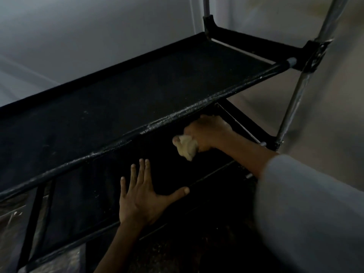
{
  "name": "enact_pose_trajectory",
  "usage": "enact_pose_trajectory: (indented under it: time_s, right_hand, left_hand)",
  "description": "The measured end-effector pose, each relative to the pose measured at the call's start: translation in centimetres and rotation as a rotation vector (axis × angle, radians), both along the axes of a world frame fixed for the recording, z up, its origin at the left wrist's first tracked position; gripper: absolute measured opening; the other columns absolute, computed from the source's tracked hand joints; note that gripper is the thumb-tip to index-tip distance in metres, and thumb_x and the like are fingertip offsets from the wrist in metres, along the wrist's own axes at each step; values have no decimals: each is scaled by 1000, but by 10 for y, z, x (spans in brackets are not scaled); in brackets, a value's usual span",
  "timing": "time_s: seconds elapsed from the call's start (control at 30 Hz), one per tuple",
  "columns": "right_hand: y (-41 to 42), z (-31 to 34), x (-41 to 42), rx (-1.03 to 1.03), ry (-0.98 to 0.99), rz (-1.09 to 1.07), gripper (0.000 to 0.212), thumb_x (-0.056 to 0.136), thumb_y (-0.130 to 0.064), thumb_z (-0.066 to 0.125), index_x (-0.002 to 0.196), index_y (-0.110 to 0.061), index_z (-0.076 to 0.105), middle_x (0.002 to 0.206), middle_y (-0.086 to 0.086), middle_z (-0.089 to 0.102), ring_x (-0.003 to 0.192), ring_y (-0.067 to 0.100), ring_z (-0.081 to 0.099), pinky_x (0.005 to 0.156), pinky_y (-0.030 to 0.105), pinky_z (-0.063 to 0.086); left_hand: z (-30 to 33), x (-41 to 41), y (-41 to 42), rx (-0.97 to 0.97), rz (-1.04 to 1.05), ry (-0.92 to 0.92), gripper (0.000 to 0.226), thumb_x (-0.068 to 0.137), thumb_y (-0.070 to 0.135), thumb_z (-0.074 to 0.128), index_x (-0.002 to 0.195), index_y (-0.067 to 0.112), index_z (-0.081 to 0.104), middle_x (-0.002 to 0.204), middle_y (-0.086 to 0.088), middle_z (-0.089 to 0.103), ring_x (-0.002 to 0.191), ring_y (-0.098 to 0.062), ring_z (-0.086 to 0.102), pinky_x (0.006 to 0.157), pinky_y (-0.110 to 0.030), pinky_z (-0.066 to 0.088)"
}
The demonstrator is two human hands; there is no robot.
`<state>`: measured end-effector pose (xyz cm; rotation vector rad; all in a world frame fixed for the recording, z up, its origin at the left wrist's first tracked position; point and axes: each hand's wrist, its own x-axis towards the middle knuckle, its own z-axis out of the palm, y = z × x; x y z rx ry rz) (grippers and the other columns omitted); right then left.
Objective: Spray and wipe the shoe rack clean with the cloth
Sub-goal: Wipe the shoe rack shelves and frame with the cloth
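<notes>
A: Item, shoe rack (137,91)?
B: Black fabric shelves, metal posts, filling frame centre.
A: Cloth (187,146)?
B: Pale, bunched, right of centre, under the upper shelf's front bar.
A: Hands?
B: Right hand (208,133) clenched around cloth; left hand (141,200) flat, fingers spread, lower centre.

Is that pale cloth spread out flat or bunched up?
Bunched up. The cloth shows as a crumpled wad sticking out of the right hand, which is closed around it under the rack's upper shelf.
</notes>
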<state>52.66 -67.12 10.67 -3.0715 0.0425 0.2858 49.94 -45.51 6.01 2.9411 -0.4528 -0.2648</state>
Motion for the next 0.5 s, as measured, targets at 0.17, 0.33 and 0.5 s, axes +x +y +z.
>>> enact_pose_trajectory:
  time_s: [0.17,0.33,0.5]
  right_hand:
    - [-12,-7,-53,12,28,78,42,87,-31,57,127,-34,48,125,-5,51,123,21,38,94,41,36]
    - [-18,-29,-31,50,-165,-6,44,88,-35,55,131,-37,46,126,-6,50,123,23,39,96,42,36]
    - [-48,-37,44,281,-324,-199,36,93,-29,51,128,-22,56,133,12,52,126,34,44,105,46,36]
  left_hand:
    - [-1,1,2,-9,3,12,136,41,101,15,149,23,-13,155,10,-20,141,-9,-22,117,-41,-11]
    - [-3,2,2,12,4,4,133,44,100,15,148,23,-14,155,9,-21,141,-10,-24,117,-41,-12]
    - [-6,2,3,40,-9,-15,136,39,102,7,147,24,-16,154,10,-23,140,-9,-25,117,-41,-13]
